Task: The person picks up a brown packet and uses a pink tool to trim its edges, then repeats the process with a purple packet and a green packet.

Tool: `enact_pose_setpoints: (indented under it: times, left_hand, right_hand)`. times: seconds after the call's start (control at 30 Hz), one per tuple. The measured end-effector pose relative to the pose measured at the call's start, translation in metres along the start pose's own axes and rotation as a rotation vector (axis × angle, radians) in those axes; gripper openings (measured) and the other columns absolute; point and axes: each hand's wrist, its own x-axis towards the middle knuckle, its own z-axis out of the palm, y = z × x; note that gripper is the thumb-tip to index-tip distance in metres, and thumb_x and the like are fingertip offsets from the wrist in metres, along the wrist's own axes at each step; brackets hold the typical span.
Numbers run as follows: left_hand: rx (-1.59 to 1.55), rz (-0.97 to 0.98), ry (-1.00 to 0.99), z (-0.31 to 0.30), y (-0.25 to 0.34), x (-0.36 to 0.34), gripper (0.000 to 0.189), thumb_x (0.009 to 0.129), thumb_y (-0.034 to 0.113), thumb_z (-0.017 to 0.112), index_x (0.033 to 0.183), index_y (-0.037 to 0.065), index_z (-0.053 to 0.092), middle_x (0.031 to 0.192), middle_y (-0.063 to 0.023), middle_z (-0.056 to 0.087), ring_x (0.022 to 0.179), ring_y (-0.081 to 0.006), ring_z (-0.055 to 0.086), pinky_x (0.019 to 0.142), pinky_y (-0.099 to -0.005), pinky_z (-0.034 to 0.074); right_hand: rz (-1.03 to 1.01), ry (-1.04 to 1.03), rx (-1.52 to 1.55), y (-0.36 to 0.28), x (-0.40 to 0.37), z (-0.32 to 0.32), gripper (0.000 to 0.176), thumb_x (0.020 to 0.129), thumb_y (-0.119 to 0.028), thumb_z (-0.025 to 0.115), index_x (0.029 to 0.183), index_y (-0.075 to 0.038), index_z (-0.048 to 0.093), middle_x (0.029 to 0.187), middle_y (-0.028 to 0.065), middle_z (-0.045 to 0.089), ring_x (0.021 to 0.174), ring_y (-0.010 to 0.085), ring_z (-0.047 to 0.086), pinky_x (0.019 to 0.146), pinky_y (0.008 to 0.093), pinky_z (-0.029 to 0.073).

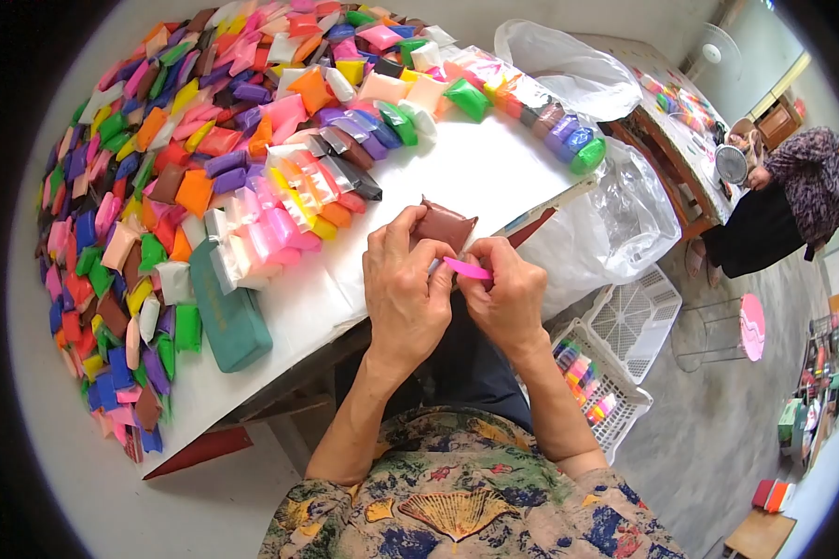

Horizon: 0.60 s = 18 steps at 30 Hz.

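My left hand (pixel 403 289) and my right hand (pixel 508 293) meet at the near edge of the white table (pixel 494 172). Together they pinch a brown clay packet (pixel 443 224) that sticks up above my fingers. A small pink plastic tool (pixel 466 270) lies between my hands, gripped by my right fingers. A row of coloured packets (pixel 294 210) lies on the table just left of my hands.
A large heap of coloured clay packets (pixel 158 186) covers the left and far table. A teal pouch (pixel 226 312) lies near the edge. Clear plastic bags (pixel 606 224) hang at the right; white baskets (pixel 615 363) stand on the floor. Another person (pixel 792 200) sits far right.
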Motion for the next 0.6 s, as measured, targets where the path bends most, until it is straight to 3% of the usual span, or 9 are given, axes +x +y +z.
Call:
enact_pose_setpoints:
  times: [0.27,0.6]
  left_hand:
    - [0.012,0.012,-0.019,-0.002,0.001,0.001,0.015,0.079,0.008,0.073,0.091,0.005,0.064,0.134,-0.0157,0.053,0.120,-0.0353,0.048,0.103,-0.0456,0.036]
    - [0.027,-0.004,-0.029,-0.002,0.003,0.000,0.015,0.078,0.008,0.073,0.089,0.006,0.063,0.134,-0.0152,0.053,0.121,-0.0352,0.048,0.103,-0.0454,0.036]
  right_hand:
    - [0.126,0.021,0.129,0.009,-0.002,-0.002,0.012,0.079,-0.003,0.068,0.087,-0.003,0.059,0.069,0.0108,0.064,0.057,0.0271,0.065,0.053,0.0350,0.050]
    - [0.290,0.066,0.222,0.013,0.001,-0.011,0.007,0.081,-0.002,0.064,0.086,0.000,0.060,0.065,0.0096,0.061,0.052,0.0172,0.058,0.052,0.0300,0.047]
